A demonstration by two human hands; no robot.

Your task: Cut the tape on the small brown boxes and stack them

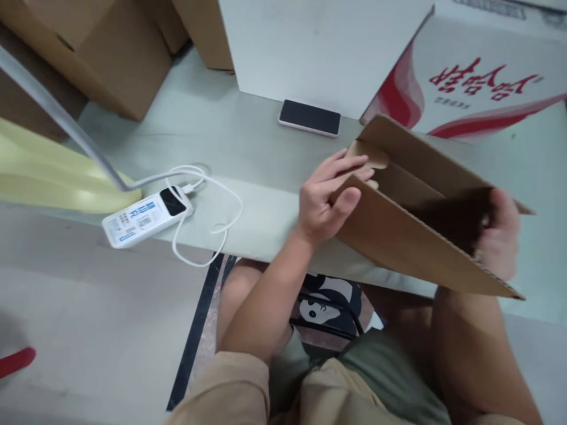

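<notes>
Item: brown carton (411,236), half folded, tilted at the near right edge of the table (248,147). My left hand (325,198) is clamped on its left end, thumb on the near panel, fingers over the flap. My right hand (498,233) is at its right end; its grip I cannot tell. Left: power bank (146,217) with white cable (212,200). Far: phone (310,117), face down or dark. Far right: printed box (478,77).

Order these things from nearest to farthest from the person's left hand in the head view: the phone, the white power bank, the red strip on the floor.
Measured from the left hand:
1. Phone, just beyond the hand on the table.
2. White power bank, further left near the table's front edge.
3. Red strip, far left on the floor.
</notes>
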